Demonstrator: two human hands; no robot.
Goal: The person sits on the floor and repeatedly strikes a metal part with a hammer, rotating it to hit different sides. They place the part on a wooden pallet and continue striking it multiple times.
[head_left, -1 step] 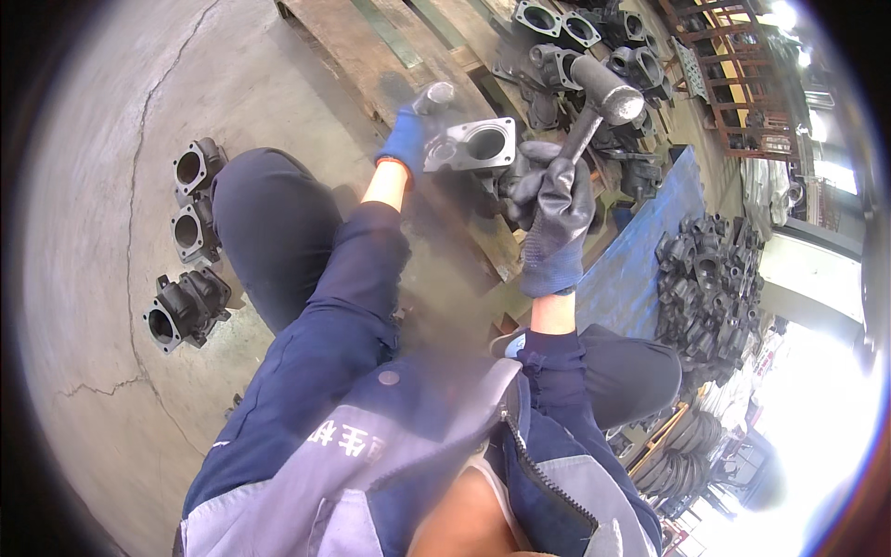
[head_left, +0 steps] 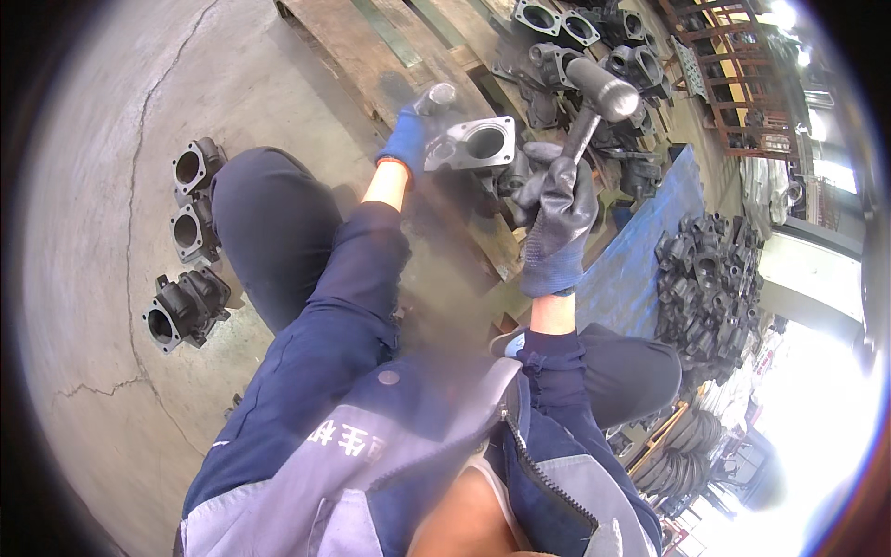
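Observation:
My right hand [head_left: 560, 209], in a dark coated glove, is closed round the handle of a hammer [head_left: 603, 88]. The hammer is raised, its thick cylindrical head above the fist. My left hand [head_left: 403, 139], in a blue glove with an orange-red cuff edge, is closed on a short metal rod [head_left: 437, 97] with a pale round end. Blur and haze hide the rod's lower part. Between my hands lies a grey metal casting [head_left: 502, 130], its flange and large round bore turned up toward me. My left hand is beside the casting's left end.
A wooden pallet [head_left: 357, 51] lies ahead, with several dark castings [head_left: 640, 65] piled at its right. Three similar castings [head_left: 176, 311] stand on the floor at left. At right are a blue sheet [head_left: 650, 237] and a large heap of castings [head_left: 710, 278].
The hammer head has shifted very slightly left in my right hand. My left hand, the rod and the casting look the same.

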